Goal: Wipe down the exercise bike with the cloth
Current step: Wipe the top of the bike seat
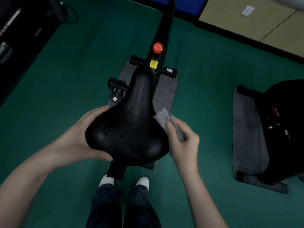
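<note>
Our left hand point(85, 137) cups the bike seat point(130, 129) while the right hand point(182, 139) pinches the cloth point(166, 117) at its right edge. Droplets sit mid-seat, so we could easily just smear them around or miss them.

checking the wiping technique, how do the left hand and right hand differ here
The left hand grips the left edge of the saddle, thumb at the rear and fingers further forward; the right hand pinches the grey cloth at the saddle's right edge.
The left hand is spread wide, while the right hand's fingers curl tightly round the grey cloth.
Both hands are bare and flank the saddle's wide rear.
</note>
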`<state>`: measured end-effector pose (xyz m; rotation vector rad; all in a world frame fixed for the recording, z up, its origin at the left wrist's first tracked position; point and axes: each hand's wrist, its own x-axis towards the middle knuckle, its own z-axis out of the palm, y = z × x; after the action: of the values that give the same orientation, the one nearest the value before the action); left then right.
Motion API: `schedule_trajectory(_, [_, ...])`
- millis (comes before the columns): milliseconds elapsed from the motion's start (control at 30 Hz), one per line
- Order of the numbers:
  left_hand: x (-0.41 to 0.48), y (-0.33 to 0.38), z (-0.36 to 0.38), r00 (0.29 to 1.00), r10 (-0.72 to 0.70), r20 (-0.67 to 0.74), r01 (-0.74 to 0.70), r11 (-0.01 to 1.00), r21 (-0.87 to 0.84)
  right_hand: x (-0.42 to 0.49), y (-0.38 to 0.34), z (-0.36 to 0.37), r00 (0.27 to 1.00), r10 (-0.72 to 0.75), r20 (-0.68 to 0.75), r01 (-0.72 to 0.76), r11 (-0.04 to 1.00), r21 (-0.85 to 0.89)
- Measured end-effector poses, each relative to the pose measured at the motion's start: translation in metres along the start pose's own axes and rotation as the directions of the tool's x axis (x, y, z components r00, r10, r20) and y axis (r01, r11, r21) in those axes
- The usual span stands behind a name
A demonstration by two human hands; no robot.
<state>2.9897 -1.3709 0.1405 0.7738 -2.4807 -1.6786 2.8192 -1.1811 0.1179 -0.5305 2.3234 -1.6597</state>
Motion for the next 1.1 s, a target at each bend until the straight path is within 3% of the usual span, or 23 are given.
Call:
schedule_trajectory(67, [0.000, 0.000, 0.000, 1.000, 0.001, -0.001, -0.001, 1.000, -0.008, -0.012, 0.001, 0.003, 0.999, 0.025, -0.040, -0.023, 0.999, 0.041])
schedule_trajectory(167, [-0.001, 0.000, 0.000, 1.000, 0.006, 0.001, -0.006, 1.000, -0.025, -0.037, 0.003, 0.007, 0.988, -0.137, -0.074, 0.139, 0.990, 0.026])
schedule_trajectory(233, [0.000, 0.000, 0.000, 1.000, 0.011, 0.001, -0.011, 0.999, -0.037, -0.030, 0.008, 0.006, 0.986, -0.148, -0.075, 0.150, 0.988, 0.033])
schedule_trajectory(300, [0.001, -0.001, 0.000, 1.000, 0.008, 0.002, -0.008, 0.999, -0.040, -0.013, 0.011, 0.005, 0.999, 0.030, -0.046, -0.024, 0.993, 0.117])
schedule_trajectory(400, [0.000, -0.004, 0.000, 1.000, -0.011, 0.003, 0.011, 0.999, -0.037, -0.003, 0.016, 0.004, 0.946, 0.322, 0.042, -0.311, 0.863, 0.398])
schedule_trajectory(500, [-0.001, -0.006, -0.001, 1.000, -0.020, 0.011, 0.020, 0.999, -0.031, -0.026, 0.016, 0.010, 0.896, 0.440, -0.057, -0.363, 0.801, 0.476])
schedule_trajectory(600, [0.000, -0.006, -0.001, 1.000, -0.023, 0.015, 0.024, 0.999, -0.037, -0.045, 0.008, 0.018, 0.937, 0.263, -0.230, -0.178, 0.926, 0.334])
schedule_trajectory(667, [0.000, -0.006, 0.000, 1.000, -0.020, 0.011, 0.021, 0.999, -0.046, -0.040, 0.010, 0.016, 0.966, 0.126, -0.224, -0.071, 0.968, 0.239])
schedule_trajectory(733, [0.000, -0.006, 0.001, 1.000, -0.016, 0.006, 0.016, 0.998, -0.056, -0.028, 0.014, 0.013, 0.974, 0.153, -0.169, -0.107, 0.962, 0.251])
schedule_trajectory(800, [-0.001, -0.006, 0.001, 1.000, -0.013, 0.002, 0.013, 0.997, -0.070, -0.022, 0.015, 0.012, 0.947, 0.307, -0.097, -0.241, 0.876, 0.417])
schedule_trajectory(900, [-0.002, -0.006, 0.002, 1.000, -0.009, -0.003, 0.009, 0.997, -0.081, -0.025, 0.015, 0.018, 0.827, 0.561, 0.023, -0.415, 0.582, 0.699])
schedule_trajectory(933, [-0.002, -0.006, 0.002, 1.000, -0.004, -0.003, 0.004, 0.997, -0.077, -0.028, 0.014, 0.020, 0.806, 0.591, 0.019, -0.414, 0.540, 0.733])
schedule_trajectory(1000, [-0.002, -0.008, 0.002, 1.000, -0.002, 0.001, 0.003, 0.998, -0.060, -0.037, 0.010, 0.023, 0.823, 0.563, -0.081, -0.343, 0.605, 0.719])
schedule_trajectory(1100, [0.000, -0.011, 0.002, 1.000, -0.014, 0.003, 0.014, 0.998, -0.055, -0.053, -0.003, 0.032, 0.879, 0.342, -0.332, -0.176, 0.880, 0.441])
